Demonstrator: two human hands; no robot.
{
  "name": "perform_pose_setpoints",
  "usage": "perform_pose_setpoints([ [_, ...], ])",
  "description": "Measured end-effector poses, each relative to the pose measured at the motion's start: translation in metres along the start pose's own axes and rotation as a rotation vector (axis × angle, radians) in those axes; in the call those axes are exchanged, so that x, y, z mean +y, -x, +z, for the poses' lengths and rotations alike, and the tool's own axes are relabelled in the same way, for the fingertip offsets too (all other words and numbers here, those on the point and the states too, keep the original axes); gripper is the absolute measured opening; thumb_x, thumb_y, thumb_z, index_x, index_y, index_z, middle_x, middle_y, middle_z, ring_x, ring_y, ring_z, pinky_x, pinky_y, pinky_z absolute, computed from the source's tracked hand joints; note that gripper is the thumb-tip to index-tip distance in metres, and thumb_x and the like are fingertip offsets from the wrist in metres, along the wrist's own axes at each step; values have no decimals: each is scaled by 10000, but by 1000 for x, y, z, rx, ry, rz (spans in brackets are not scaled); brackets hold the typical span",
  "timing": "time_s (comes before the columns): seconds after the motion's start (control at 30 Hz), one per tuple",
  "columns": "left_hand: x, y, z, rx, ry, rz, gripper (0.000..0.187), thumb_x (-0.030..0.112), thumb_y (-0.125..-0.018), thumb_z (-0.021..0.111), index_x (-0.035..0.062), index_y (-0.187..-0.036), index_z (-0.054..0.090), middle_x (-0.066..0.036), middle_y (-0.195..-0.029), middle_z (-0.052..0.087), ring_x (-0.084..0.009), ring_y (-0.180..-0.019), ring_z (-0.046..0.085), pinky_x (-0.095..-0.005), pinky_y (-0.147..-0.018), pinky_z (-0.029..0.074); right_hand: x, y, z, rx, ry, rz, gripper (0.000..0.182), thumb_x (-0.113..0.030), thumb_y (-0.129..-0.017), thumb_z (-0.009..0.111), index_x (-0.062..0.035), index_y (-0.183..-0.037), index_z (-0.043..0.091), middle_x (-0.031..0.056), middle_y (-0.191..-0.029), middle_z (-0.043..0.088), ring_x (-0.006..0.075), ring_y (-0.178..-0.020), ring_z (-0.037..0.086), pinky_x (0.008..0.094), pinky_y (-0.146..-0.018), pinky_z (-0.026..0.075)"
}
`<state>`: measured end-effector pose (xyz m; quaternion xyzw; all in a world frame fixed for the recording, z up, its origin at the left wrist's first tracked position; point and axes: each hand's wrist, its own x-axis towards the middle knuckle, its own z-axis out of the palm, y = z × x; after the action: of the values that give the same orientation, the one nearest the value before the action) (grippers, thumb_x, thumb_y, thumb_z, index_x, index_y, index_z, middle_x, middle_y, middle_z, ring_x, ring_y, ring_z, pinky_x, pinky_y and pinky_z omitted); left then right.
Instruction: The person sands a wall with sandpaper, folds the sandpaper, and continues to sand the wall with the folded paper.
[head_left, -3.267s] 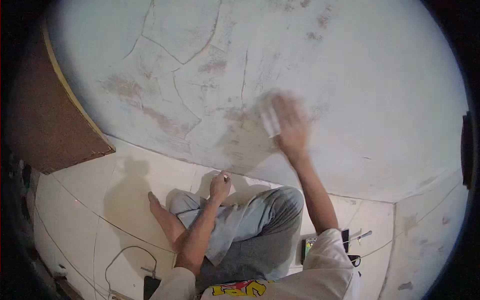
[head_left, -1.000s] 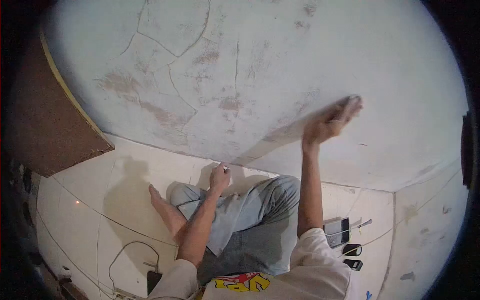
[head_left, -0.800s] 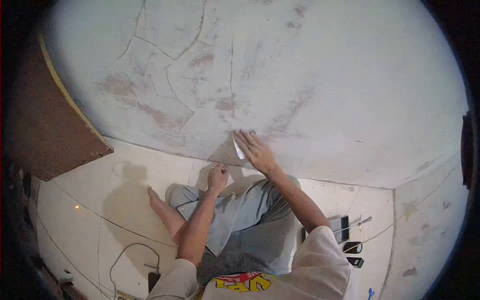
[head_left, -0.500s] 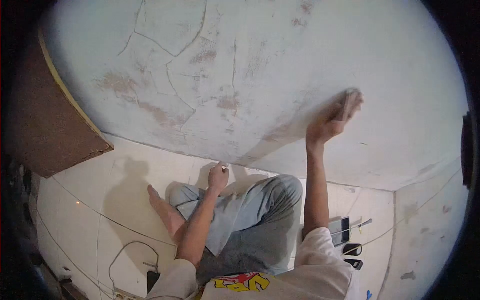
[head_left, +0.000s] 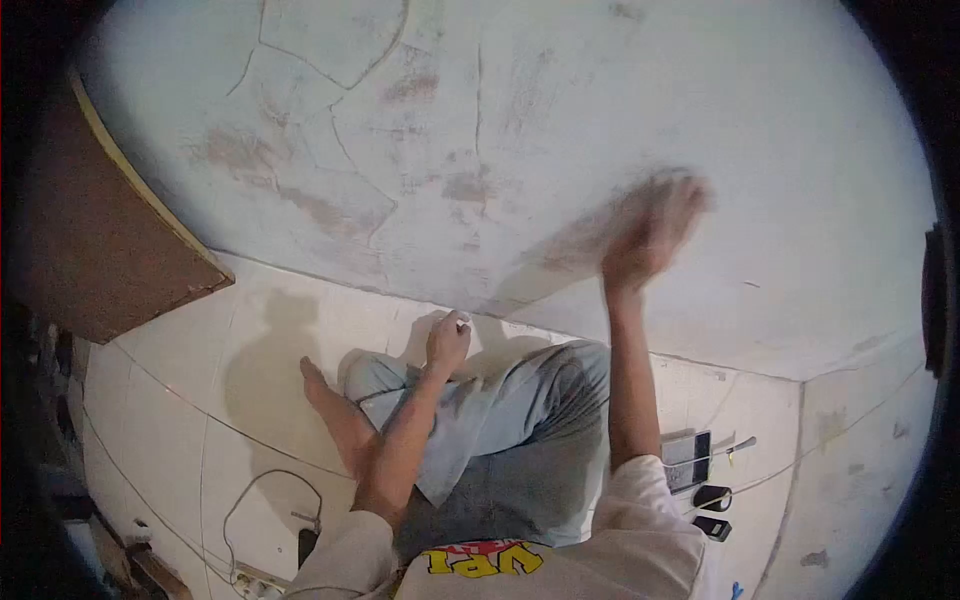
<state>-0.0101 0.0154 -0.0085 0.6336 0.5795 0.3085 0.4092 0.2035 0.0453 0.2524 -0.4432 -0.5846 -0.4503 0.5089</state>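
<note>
My right hand (head_left: 655, 225) is raised against the pale wall (head_left: 800, 180), smeared by motion; whether something lies under its fingers cannot be made out. Low down, near the foot of the wall, my left hand (head_left: 448, 343) is curled around a small white piece (head_left: 462, 322) that shows at its fingertips. The wall around has cracks and brownish worn patches (head_left: 330, 215). My crossed legs in grey trousers (head_left: 520, 430) are below both hands.
A brown panel (head_left: 110, 220) with a yellowish edge stands at left. On the tiled floor (head_left: 260, 390) lie cables, a power strip (head_left: 258, 585) and a black adapter (head_left: 307, 545). A flat grey box (head_left: 687, 462) and two black objects (head_left: 711, 498) are at right.
My right hand has shifted slightly left and is more blurred. My left hand appears a little further right. The whole view has shifted slightly.
</note>
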Motion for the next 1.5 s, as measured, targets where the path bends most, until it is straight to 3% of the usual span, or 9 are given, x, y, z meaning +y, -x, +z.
perform_pose_setpoints([
  [0.1,-5,0,7,39,-104,9,235,172,-826,563,17,-999,597,-204,-837,650,-389,-837,614,-482,-785,474,5,-18,0,144,-140,474,401,-82,-931,456,30,-1315,457,189,-1426,394,357,-1379,261,534,-1121,177],
  [0.17,-5,-2,8,97,-186,29,231,171,-827,559,29,-1005,597,-198,-832,652,-389,-839,614,-484,-781,475,-19,7,19,111,23,-8,396,-80,-935,429,41,-1311,452,204,-1413,406,363,-1348,327,504,-1097,256],
  [0.3,-6,-1,6,14,-74,-11,233,169,-828,561,47,-1022,604,-187,-833,659,-356,-833,626,-452,-758,478,-54,117,4,-830,-278,-349,463,-162,-900,457,49,-1313,447,184,-1418,409,356,-1292,417,454,-1055,343],
  [0.4,-15,-6,8,45,-91,55,239,165,-832,561,56,-1038,614,-172,-820,671,-320,-801,646,-411,-731,485,-31,121,3,-893,-282,-250,488,-173,-880,492,13,-1330,450,168,-1431,398,354,-1307,399,459,-1072,322],
  [0.57,0,1,2,-13,-11,-95,200,150,-819,557,43,-982,603,-211,-842,643,-409,-855,596,-499,-777,461,12,-9,1,97,-221,174,455,-90,-939,468,39,-1366,383,180,-1465,330,336,-1387,247,449,-1150,155],
  [0.7,-5,-2,7,32,-45,17,184,154,-821,557,56,-970,601,-195,-841,650,-400,-850,600,-498,-776,460,-3,-29,-1,152,-125,215,451,-153,-961,444,60,-1355,386,205,-1466,314,337,-1402,202,459,-1152,114],
  [0.9,-23,-2,16,43,-76,71,220,121,-827,544,34,-1019,607,-154,-782,671,-258,-619,638,-375,-594,494,-50,107,-12,-785,-194,-204,453,-121,-882,436,-4,-1318,477,197,-1366,464,326,-1304,403,482,-1105,268],
  [1.2,-17,-6,11,1,-66,3,222,116,-833,535,27,-1023,607,-163,-804,659,-282,-675,612,-399,-617,480,1,-72,-15,117,-33,146,458,-58,-911,445,20,-1361,411,210,-1467,308,367,-1391,221,518,-1142,107],
  [1.5,-10,0,5,-41,-22,-54,218,145,-838,568,29,-1016,612,-208,-883,655,-385,-850,620,-465,-763,473,-67,78,0,-686,-278,-199,468,-87,-847,488,26,-1301,487,205,-1371,455,335,-1310,393,495,-1081,303],
])
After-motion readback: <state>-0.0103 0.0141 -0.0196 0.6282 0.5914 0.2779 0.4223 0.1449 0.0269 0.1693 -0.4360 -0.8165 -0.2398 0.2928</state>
